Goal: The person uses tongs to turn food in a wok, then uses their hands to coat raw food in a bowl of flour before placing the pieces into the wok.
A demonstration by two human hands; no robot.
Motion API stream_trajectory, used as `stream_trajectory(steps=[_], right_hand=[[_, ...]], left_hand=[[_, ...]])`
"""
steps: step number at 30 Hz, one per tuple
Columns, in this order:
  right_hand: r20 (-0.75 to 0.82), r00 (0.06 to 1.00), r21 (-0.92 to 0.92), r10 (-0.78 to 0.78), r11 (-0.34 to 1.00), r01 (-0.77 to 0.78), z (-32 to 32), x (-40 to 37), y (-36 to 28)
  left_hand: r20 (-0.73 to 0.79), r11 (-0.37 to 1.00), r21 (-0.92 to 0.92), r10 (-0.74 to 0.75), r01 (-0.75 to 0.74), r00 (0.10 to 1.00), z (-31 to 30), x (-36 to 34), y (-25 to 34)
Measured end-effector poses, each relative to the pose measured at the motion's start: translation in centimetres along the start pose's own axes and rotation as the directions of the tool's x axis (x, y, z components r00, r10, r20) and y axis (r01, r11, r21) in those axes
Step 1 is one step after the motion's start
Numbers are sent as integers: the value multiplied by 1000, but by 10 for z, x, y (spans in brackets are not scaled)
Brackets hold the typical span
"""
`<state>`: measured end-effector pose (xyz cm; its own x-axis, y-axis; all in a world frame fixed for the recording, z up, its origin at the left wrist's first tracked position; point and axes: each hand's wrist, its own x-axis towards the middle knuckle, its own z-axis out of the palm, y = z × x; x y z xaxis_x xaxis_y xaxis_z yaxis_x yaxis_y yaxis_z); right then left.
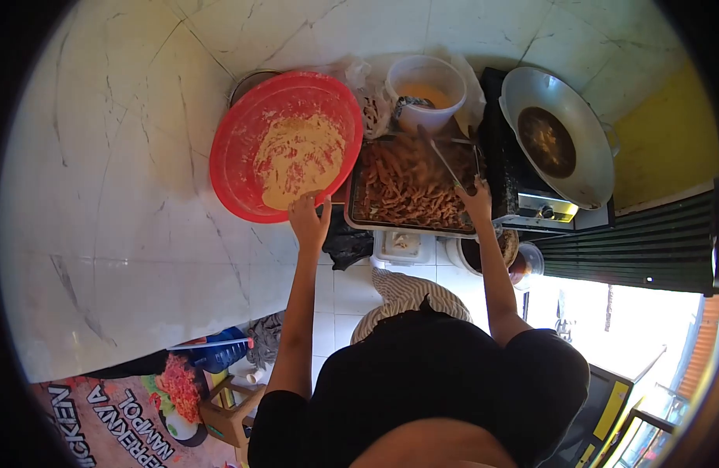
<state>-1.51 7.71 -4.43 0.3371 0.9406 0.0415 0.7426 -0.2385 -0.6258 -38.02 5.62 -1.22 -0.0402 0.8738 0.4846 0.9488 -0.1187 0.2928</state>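
My left hand (pixel 306 218) grips the near rim of a red basin (pixel 228 183), fingers over the edge and thumb outside. The basin tilts and has pale yellow flour (pixel 301 152) spread in it. My right hand (pixel 476 201) is closed on metal tongs (pixel 450 165), whose arms stand apart and point away from me over a tray (pixel 410 230). Many brown, crisp-looking fried pieces (pixel 406 187) fill that tray.
A white tub (pixel 427 115) with orange contents stands behind the tray, beside plastic bags (pixel 369 97). At the right, a wok (pixel 589 160) with dark oil sits on a gas stove (pixel 546 209). Below the tray are a white container (pixel 402 248) and a bucket (pixel 459 253).
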Motion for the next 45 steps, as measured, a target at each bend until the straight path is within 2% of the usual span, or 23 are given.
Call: stream_trajectory(steps=[2, 4, 8, 10, 12, 15, 17, 20, 22, 24, 27, 29, 31, 32, 34, 37, 38, 39, 40, 41, 42, 43, 45], right_hand=[[-19, 1000, -57, 1, 998, -2, 11, 1, -1], [-148, 986, 4, -76, 997, 77, 20, 0, -10], [-213, 958, 133, -192, 966, 223, 39, -3, -72], [34, 988, 460, -150, 880, 118, 61, 2, -104], [70, 979, 504, -191, 854, 130, 84, 17, -138], [102, 973, 559, -206, 821, 115, 108, 42, -188], [95, 978, 570, -185, 815, 99, 123, 69, -205], [-22, 982, 667, -186, 729, 153, 169, 108, -207], [-36, 937, 712, -348, 649, 268, 183, 117, -216], [-27, 948, 675, -316, 694, 250, 175, 108, -229], [-24, 958, 619, -285, 749, 238, 173, 100, -237], [-42, 961, 590, -273, 770, 244, 174, 100, -234], [120, 968, 734, -218, 676, 61, 174, 97, -230], [108, 974, 727, -198, 684, 59, 176, 98, -226], [196, 975, 842, -108, 527, -112, 182, 102, -217], [239, 971, 848, 12, 485, -215, 168, 111, -220], [228, 973, 852, 26, 479, -212, 177, 120, -211], [95, 995, 726, -31, 686, -48, 194, 135, -193], [-17, 993, 531, -118, 840, 109, 198, 146, -191], [-30, 993, 532, -115, 839, 113, 202, 155, -189], [-58, 986, 373, -158, 913, 168, 202, 163, -201], [-74, 976, 202, -205, 955, 216, 205, 169, -204], [-73, 978, 120, -197, 972, 205, 213, 178, -200]], left_hand=[[-17, 999, -34, 19, -20, 1000, 4, -2, -2], [4, 997, -76, 6, -6, 1000, 1, -1, -2], [27, 992, -121, -21, 24, 999, 1, 2, -3], [58, 987, -152, -46, 54, 997, 3, 3, -6], [43, 989, -140, -38, 44, 998, 1, 9, -10], [356, 943, -238, -138, 232, 924, -12, 21, -10], [413, 924, -282, -126, 258, 902, -15, 30, -16], [519, 891, -336, -96, 306, 850, -18, 41, -23], [570, 889, -363, -26, 280, 821, -17, 45, -28], [629, 864, -410, 37, 292, 776, -8, 45, -39], [716, 660, -605, 208, 445, 666, 4, 57, -52], [704, 624, -644, 258, 442, 662, 16, 69, -62], [695, 581, -677, 303, 452, 652, 21, 88, -66], [684, 558, -699, 342, 447, 644, 25, 99, -68], [672, 534, -723, 396, 438, 626, 30, 123, -69], [651, 576, -732, 432, 364, 625, 45, 162, -67], [574, 554, -777, 431, 298, 696, 56, 172, -66], [489, 531, -817, 425, 228, 762, 66, 185, -63], [488, 529, -819, 438, 222, 756, 74, 201, -58], [355, 606, -795, 454, 9, 817, 81, 218, -53], [221, 667, -720, 483, -192, 847, 88, 233, -48], [222, 665, -721, 488, -195, 844, 98, 244, -45], [212, 749, -571, 530, -336, 821, 114, 258, -42]])
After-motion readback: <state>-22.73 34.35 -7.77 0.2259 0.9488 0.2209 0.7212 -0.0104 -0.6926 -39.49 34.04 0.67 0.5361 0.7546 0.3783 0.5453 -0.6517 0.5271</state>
